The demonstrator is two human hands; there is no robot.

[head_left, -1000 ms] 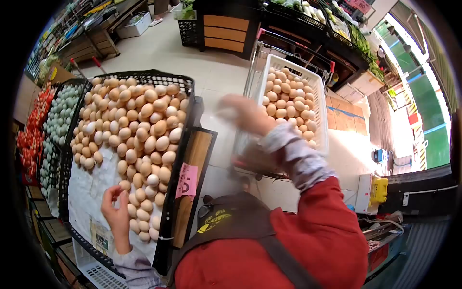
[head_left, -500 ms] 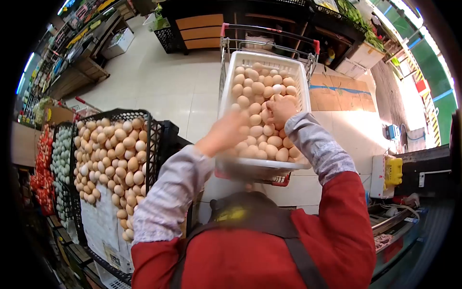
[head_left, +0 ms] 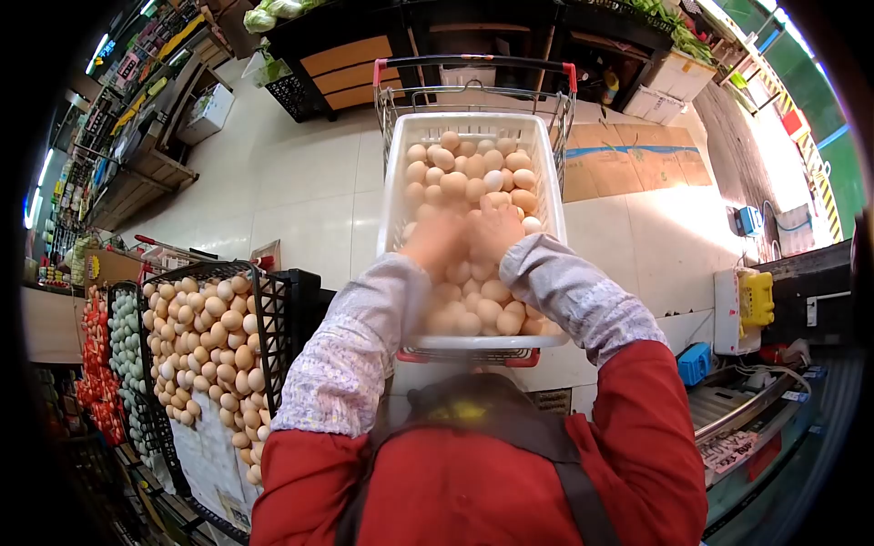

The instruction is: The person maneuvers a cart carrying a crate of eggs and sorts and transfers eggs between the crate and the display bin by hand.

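Many brown eggs [head_left: 452, 185] fill a white plastic basket [head_left: 393, 187] that rests on a shopping cart in front of me. My left hand [head_left: 435, 240] is over the eggs at the middle of the basket, smeared by motion, and its fingers do not show clearly. Right beside it, my right hand [head_left: 496, 232] reaches down with its fingers curled onto an egg, most of which the hand hides. A few eggs at the far end are paler than the rest. Both forearms wear patterned grey sleeve covers.
On my left, a black crate [head_left: 270, 318] holds a heap of brown eggs [head_left: 214, 338]. Beyond it are bluish-green eggs [head_left: 127, 355] and red-netted goods [head_left: 95, 364]. The cart's handle [head_left: 473, 61] is at the far end. Flattened cardboard [head_left: 628, 162] lies on the floor at right.
My left hand has moved right, from the basket's left side to beside my right hand. The view has shifted, so the basket appears lower and further left.
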